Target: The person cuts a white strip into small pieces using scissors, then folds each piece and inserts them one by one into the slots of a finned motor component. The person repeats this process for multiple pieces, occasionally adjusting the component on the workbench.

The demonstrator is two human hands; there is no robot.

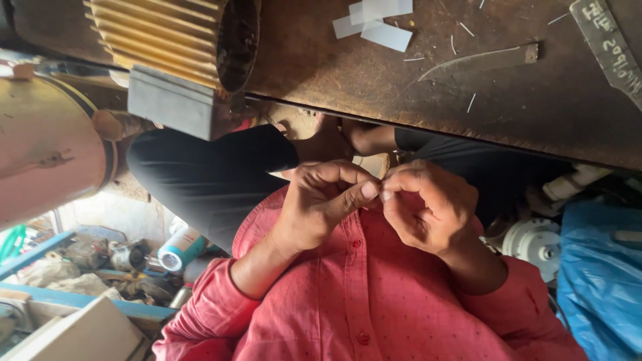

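Red-shirted wearer, frame centre: left hand (319,204) and right hand (422,207) pinch fingertips together; any item held is unseen and could slip.

Hands meet fingertip to fingertip before shirt (361,294); metal table (535,100) beyond, paper strips (378,23) on it

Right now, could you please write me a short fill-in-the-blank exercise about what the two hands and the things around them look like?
1. The left hand and right hand meet with their fingertips pinched together in front of a button-up shirt coloured ____.
2. The curved metal blade lies on the rusty brown ____ surface.
3. The white paper strips lie to the ____ of the blade in the picture.
4. The crumpled plastic sheet at the right edge is ____.

Missing words: red; metal; left; blue
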